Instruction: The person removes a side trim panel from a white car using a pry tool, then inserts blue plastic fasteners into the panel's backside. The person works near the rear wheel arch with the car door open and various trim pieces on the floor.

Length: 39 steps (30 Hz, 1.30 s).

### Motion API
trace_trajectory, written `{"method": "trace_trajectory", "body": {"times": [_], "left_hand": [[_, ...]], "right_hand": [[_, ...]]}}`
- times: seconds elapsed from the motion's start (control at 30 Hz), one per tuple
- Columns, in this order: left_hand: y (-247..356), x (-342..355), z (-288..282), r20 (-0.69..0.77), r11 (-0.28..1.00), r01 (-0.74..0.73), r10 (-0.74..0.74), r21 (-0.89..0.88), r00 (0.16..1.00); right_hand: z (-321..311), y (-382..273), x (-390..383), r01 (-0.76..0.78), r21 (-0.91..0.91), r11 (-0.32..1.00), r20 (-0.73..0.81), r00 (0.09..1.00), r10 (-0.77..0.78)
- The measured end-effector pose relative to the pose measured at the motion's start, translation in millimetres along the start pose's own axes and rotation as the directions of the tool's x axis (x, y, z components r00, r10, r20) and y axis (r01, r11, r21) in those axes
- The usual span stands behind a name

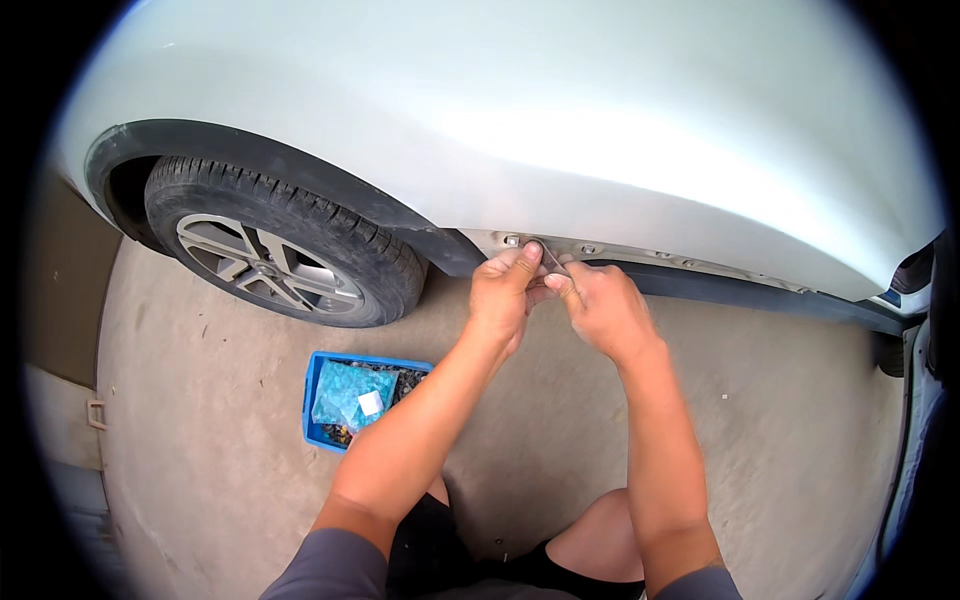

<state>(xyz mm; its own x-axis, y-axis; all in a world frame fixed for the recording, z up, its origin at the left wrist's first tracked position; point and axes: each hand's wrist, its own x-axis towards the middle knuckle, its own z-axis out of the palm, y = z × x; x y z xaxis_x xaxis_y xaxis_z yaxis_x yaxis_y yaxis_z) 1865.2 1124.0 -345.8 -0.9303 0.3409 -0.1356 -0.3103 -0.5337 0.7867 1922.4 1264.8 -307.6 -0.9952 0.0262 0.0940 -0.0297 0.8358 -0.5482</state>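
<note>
Along the lower edge of a white car panel (620, 120), a bare strip (720, 266) with small square fittings (590, 249) runs above a dark grey sill trim (750, 287). My left hand (505, 290) is closed at this strip, its thumb pressed near the top of a thin metal piece (552, 258), possibly a tool. Just to its right, my right hand (605, 305) grips the lower part of that piece, thumb and fingers together. The two hands nearly touch, and their fingers hide much of what they hold.
A wheel (265, 268) under a black arch trim (230, 140) is at the left. A blue tray (312, 400) holding a bag of teal pieces (345, 385) and mixed small parts sits on the concrete floor (200, 450). My knees are at the bottom; an open door edge (910, 390) is far right.
</note>
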Motion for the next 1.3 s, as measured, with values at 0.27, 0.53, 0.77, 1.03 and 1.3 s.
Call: {"method": "trace_trajectory", "body": {"times": [0.27,0.53,0.77,1.03,1.3], "left_hand": [[-4.7,2.7,-15.8,0.108,0.999,0.023,-0.027,0.038,0.994],[13.9,-1.5,-31.9,0.021,0.959,-0.100,0.098,0.264,0.995],[17.8,0.5,-29.6,0.008,0.928,-0.126,0.131,0.350,0.991],[16.3,2.9,-34.6,0.026,0.937,-0.105,0.102,0.334,0.994],[18.6,4.6,-35.7,0.028,0.955,-0.082,0.078,0.286,0.997]], "right_hand": [[20.0,6.5,-2.8,0.089,-0.078,0.993,-0.202,0.974,-0.103],[30.3,1.9,-5.9,0.091,-0.107,0.990,-0.272,0.955,-0.117],[32.9,-1.1,-8.3,0.032,-0.165,0.986,-0.248,0.966,-0.072],[42.7,4.8,-12.2,0.025,-0.132,0.991,-0.287,0.956,-0.063],[54.6,-16.1,-21.2,-0.117,-0.135,0.984,-0.335,0.940,0.066]]}}
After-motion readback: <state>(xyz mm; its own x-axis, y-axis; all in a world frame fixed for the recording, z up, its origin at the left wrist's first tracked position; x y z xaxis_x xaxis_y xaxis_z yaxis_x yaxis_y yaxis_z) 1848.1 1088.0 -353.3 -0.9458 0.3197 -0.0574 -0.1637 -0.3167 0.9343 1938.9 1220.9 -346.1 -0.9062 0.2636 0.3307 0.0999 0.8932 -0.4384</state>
